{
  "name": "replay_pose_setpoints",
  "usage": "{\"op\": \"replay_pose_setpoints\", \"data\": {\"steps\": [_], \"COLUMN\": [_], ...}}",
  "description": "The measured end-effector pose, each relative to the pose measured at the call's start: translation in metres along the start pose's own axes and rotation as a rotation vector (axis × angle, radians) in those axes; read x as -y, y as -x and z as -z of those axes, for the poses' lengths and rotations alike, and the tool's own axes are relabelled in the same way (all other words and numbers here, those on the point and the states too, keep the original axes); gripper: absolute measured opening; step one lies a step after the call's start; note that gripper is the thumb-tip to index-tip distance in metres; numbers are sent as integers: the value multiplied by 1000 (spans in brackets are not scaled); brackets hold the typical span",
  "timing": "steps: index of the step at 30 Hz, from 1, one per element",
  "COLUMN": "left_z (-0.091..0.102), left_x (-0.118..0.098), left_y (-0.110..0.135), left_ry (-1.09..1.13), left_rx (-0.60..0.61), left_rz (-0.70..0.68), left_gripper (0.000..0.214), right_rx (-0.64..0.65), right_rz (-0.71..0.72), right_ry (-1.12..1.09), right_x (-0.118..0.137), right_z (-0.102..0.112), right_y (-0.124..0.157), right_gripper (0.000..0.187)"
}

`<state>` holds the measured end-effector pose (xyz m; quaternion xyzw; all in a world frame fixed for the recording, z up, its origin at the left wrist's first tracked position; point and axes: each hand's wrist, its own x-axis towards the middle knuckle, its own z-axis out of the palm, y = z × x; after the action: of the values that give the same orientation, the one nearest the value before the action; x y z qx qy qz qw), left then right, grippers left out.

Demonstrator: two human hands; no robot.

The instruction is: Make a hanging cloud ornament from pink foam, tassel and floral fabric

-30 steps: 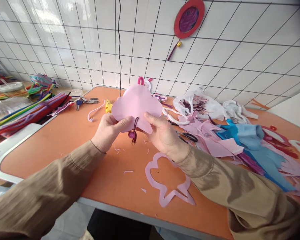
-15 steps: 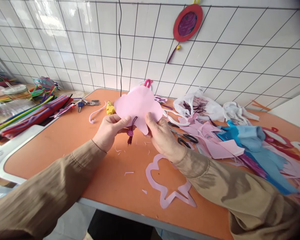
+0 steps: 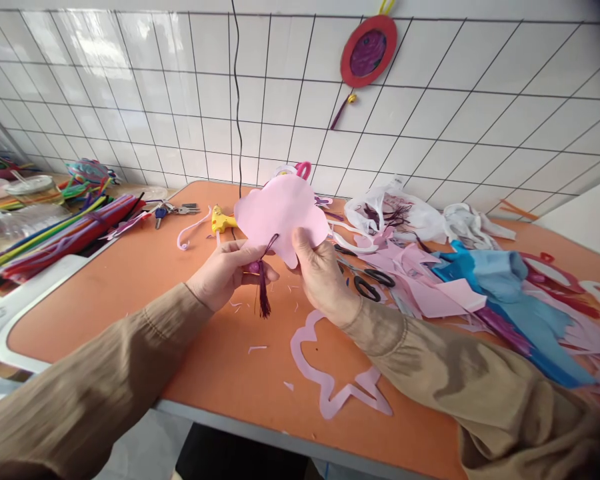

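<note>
A scalloped pink paper cut-out [image 3: 283, 210] is held up over the table, its plain side towards me. My right hand [image 3: 325, 277] grips its lower right edge, thumb in front and fingers behind. My left hand [image 3: 225, 273] is closed at the lower left, pinching a dark purple tassel [image 3: 263, 290] with a bead just below its cord loop. The loop's top lies against the paper's lower edge, and the threads hang down. Whether the left fingers also grip the paper, I cannot tell. Behind the cut-out stands a yellow glue gun [image 3: 221, 219], partly hidden.
A pink paper offcut [image 3: 305, 350] lies on the orange table [image 3: 105, 313]. At right are black-handled scissors [image 3: 375, 280], pink scraps [image 3: 430, 287], blue sheets [image 3: 510, 300] and a plastic bag [image 3: 405, 213]. Pipe cleaners [image 3: 75, 233] and keys [image 3: 163, 213] lie left.
My left hand has shifted its hold towards the tassel's cord, and the tassel now hangs longer and lower. The cut-out has moved slightly right, showing more of the glue gun.
</note>
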<state>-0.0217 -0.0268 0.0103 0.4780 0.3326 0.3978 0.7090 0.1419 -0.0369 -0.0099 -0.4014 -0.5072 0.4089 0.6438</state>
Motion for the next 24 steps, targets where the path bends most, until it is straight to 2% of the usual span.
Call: {"op": "replay_pose_setpoints", "data": {"steps": [5, 12, 17, 20, 24], "left_z": [-6, -10, -11, -11, -10], "left_x": [1, -5, -5, -5, -6], "left_y": [4, 6, 7, 7, 7], "left_ry": [-122, -238, -295, -384, -565], "left_rx": [2, -87, -62, -52, -54], "left_rz": [-68, -134, -218, -305, -376], "left_gripper": [41, 43, 37, 28, 22], "right_rx": [8, 38, 165, 146, 99], "right_rz": [-17, -64, -101, -118, -92], "right_ry": [-58, -103, -150, -145, -142], "right_x": [4, 5, 12, 14, 13], "right_z": [-6, -6, -6, -7, -8], "right_y": [5, 7, 9, 9, 7], "right_gripper": [54, 55, 37, 29, 29]}}
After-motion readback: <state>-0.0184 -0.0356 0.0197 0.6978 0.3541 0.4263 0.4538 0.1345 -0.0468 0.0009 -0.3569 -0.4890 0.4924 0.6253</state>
